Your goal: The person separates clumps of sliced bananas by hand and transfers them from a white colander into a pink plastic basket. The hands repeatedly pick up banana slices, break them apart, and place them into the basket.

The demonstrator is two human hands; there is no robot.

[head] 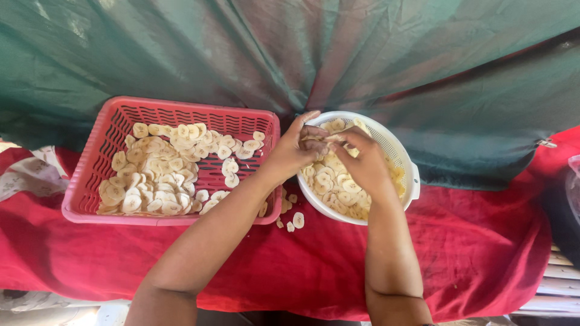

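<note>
At centre frame, left hand (296,148) and right hand (362,160) pinch banana slices (323,139) over white colander (396,151); pink basket (90,181) sits left.

We see a clump of pale, round banana slices (320,140) pinched between both hands above a white perforated bowl (412,181), which sits upright on red cloth and holds a heap of the same yellowish slices. Just left of the bowl, a few loose slices (297,220) lie flat on the cloth.
</note>
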